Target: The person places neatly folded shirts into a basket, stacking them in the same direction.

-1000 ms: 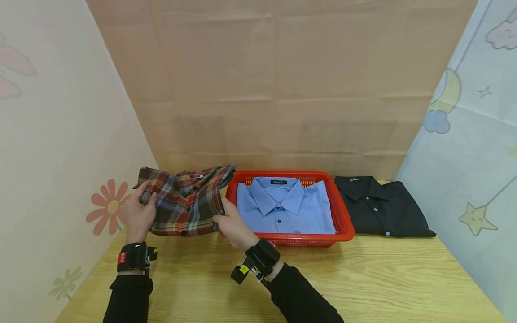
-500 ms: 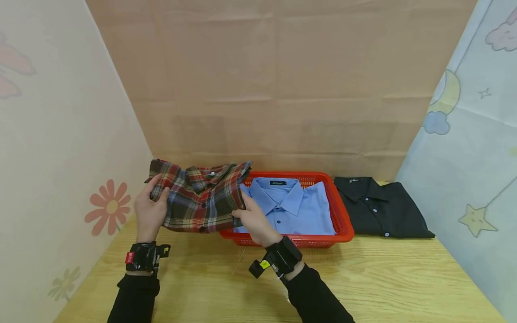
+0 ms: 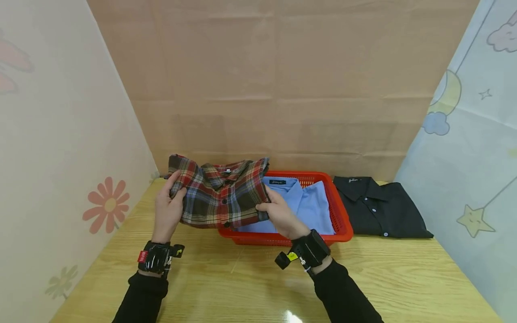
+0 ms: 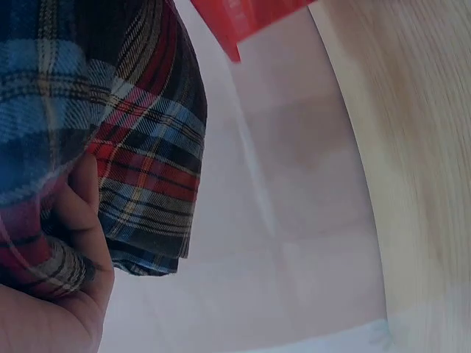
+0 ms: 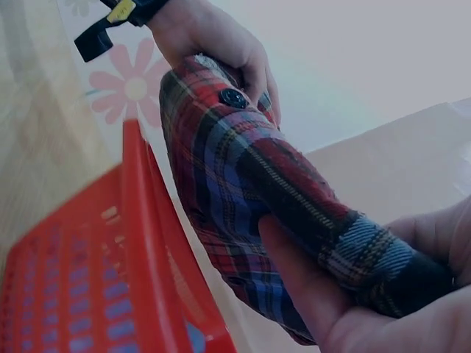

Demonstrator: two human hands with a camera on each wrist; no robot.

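Note:
A folded plaid shirt (image 3: 220, 195) in red, dark green and cream is held up between both hands in the head view. My left hand (image 3: 167, 211) grips its left side, and the left wrist view shows those fingers (image 4: 87, 228) curled into the cloth. On the opposite side my right hand (image 3: 282, 215) pinches the shirt between thumb and fingers, close up in the right wrist view. The shirt hangs over the left part of a red plastic basket (image 3: 343, 215). Inside the basket lies a folded light blue shirt (image 3: 315, 208), its left half hidden behind the plaid one.
A folded black shirt (image 3: 383, 208) lies on the wooden table (image 3: 242, 278) at the basket's right. Brown paper (image 3: 258, 89) covers the back, and pale printed walls (image 3: 60, 134) stand at both sides.
Both hands have carried the plaid shirt rightward, from beside the basket to over its left part, hiding more of the blue shirt. The basket and black shirt have stayed put.

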